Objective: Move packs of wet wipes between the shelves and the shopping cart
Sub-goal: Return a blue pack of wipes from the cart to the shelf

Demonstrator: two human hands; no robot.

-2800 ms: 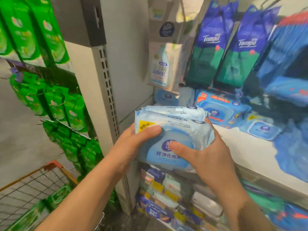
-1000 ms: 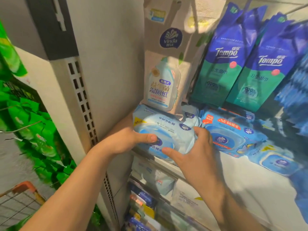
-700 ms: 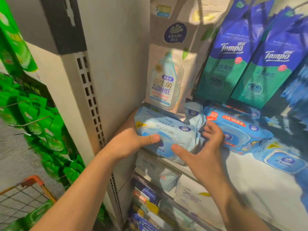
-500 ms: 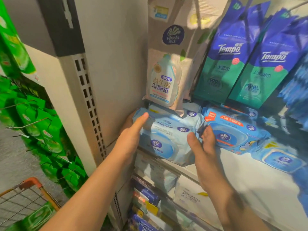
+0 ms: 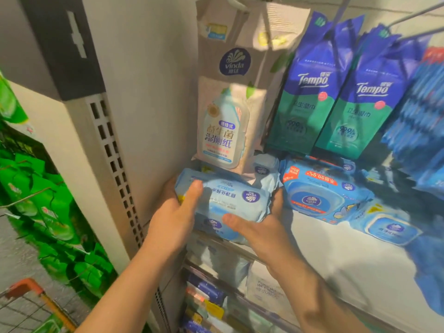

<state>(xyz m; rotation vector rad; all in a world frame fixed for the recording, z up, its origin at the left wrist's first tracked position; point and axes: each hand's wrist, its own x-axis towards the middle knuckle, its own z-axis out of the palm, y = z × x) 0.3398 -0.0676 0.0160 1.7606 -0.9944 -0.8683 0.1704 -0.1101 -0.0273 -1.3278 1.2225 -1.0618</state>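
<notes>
Hands have closed again on the top pack of wet wipes (image 5: 230, 200) at the centre of the frame: half a second ago our fingers lay flat and straight against the stack, and now the left hand (image 5: 173, 219) curls round the pack's left end with the thumb over its top face, while the right hand (image 5: 262, 227) cups the right end, thumb along the front edge and fingers hidden behind. We judge that the packs have reached the shelf (image 5: 336, 248) and that we are squaring the upper one on the pack beneath (image 5: 216, 228), so this placing looks nearly done. The held pack is pale blue soft film, slightly puffed and crinkled, with a dark round logo near its right end and printed text that reads upside down from here. It lies flat at the shelf's left front corner, just below the hanging beige pouch (image 5: 225, 126) and just beside a brighter blue pack (image 5: 319, 195) to its right. The shopping cart (image 5: 26, 292) shows only as an orange corner and wire at the lower left.
</notes>
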